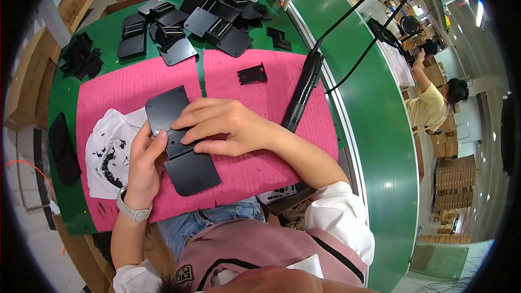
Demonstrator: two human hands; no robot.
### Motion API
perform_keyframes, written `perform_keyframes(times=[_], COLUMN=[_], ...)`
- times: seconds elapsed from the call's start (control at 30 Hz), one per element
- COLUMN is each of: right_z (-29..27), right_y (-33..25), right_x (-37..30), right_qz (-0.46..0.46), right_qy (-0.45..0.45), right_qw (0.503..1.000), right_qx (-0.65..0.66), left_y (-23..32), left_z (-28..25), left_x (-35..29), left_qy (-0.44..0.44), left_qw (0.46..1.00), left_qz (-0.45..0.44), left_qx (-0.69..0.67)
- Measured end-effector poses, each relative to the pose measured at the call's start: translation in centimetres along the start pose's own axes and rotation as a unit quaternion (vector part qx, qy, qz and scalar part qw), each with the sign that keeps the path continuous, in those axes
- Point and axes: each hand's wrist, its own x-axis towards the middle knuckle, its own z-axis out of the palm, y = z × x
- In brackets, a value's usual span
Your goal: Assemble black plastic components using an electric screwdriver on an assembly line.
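Head view: over the left half of the pink mat, the left hand gripped a black panel by its edge, thumb on top, while the right hand rested loosely curled fingers on its middle strip. The step in hand looked like lining up that joint. Next seemed to call for holding it aligned and freeing one hand for the small screws at the mat's left or the screwdriver at its right.

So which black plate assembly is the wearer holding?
The assembly between left hand and right hand, over the pink mat; those in the far heap lie untouched.
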Motion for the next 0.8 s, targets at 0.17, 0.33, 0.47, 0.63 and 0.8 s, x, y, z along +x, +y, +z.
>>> perform_keyframes(times=[0.17, 0.33, 0.47, 0.63, 0.8], right_z=[-0.5, -0.5, 0.3, 0.7, -0.1], right_y=[-0.2, -0.7, -1.0, -1.5, -1.3], right_x=[-0.2, 0.1, 0.0, -0.2, -0.7], right_qz=[-0.017, -0.03, -0.024, -0.034, -0.024], right_qy=[-0.005, -0.024, -0.012, 0.01, 0.042], right_qw=[1.0, 0.999, 0.998, 0.997, 0.992], right_qx=[0.01, -0.026, -0.052, -0.073, -0.12], left_y=[0.2, 0.2, 0.0, 0.6, 2.3], left_z=[0.9, 0.3, 0.6, 0.5, -1.1], left_x=[-0.4, -0.4, -0.3, -0.2, -1.8], left_qy=[0.0, -0.032, -0.033, -0.058, -0.008], left_qw=[1.0, 0.999, 0.998, 0.996, 0.962], left_qz=[0.009, 0.016, 0.024, 0.027, 0.072], left_qx=[-0.017, 0.023, 0.039, 0.069, 0.263])
